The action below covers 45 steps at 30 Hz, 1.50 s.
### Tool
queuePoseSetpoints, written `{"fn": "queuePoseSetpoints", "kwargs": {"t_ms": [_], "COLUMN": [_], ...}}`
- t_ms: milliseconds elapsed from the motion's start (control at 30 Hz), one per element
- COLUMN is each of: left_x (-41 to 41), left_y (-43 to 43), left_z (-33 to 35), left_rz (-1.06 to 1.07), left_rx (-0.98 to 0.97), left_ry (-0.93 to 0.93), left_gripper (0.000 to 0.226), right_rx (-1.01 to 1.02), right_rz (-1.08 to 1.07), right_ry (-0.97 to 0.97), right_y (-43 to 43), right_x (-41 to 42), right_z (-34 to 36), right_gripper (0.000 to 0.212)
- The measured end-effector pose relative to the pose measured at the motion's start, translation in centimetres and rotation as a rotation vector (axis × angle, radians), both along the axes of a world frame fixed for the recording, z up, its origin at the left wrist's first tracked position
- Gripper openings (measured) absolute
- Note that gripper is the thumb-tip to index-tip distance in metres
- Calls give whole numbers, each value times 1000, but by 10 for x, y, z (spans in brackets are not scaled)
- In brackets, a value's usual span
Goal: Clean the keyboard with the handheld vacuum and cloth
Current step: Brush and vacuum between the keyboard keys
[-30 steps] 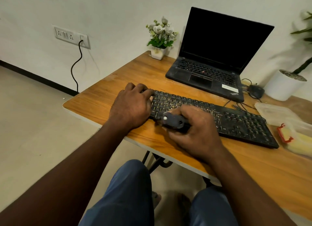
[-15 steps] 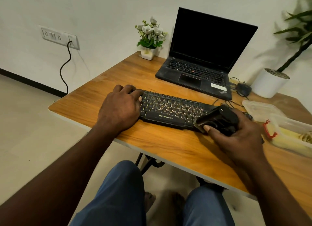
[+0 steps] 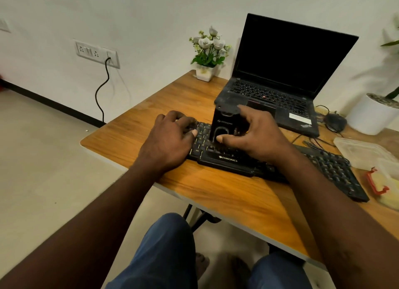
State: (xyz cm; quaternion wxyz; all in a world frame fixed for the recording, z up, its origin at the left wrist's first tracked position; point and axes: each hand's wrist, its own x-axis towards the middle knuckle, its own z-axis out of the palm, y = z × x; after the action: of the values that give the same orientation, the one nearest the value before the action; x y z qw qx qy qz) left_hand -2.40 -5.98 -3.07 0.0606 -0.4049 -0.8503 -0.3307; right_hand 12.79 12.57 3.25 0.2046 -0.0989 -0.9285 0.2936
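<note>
Here right hand (image 3: 259, 137) grips vacuum (image 3: 224, 122) on ZEBRONICS keyboard (image 3: 332, 169)

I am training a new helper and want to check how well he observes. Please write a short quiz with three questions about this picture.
1. True or false: the right hand grips the handheld vacuum and holds it upright over the keyboard.
2. Where on the keyboard does the left hand rest? A) its left end B) its right end C) nowhere on it
3. What stands just left of the laptop, at the far edge of the table?

Key:
1. True
2. A
3. The flower pot
</note>
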Motion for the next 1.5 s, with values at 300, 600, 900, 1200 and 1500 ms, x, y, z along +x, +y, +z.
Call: {"fn": "queuePoseSetpoints", "kwargs": {"t_ms": [300, 600, 900, 1200, 1500], "left_x": [-9, -28, -37, -44, -44], "left_y": [5, 28, 40, 43, 42], "left_z": [5, 19, 24, 15, 15], "left_rz": [-3, 75, 140, 130, 140], "left_rx": [6, 179, 34, 78, 55], "left_ry": [-200, -505, -332, -345, -306], "left_gripper": [46, 32, 16, 22, 18], "right_rx": [-13, -70, -33, -194, 1], "right_rz": [-125, -146, 59, -8, 4], "right_ry": [69, 97, 109, 48, 118], "right_y": [12, 17, -5, 28, -4], "right_x": [-39, -42, -53, -20, -53], "right_z": [-5, -14, -16, -5, -14], "right_gripper": [51, 52, 42, 42, 38]}}
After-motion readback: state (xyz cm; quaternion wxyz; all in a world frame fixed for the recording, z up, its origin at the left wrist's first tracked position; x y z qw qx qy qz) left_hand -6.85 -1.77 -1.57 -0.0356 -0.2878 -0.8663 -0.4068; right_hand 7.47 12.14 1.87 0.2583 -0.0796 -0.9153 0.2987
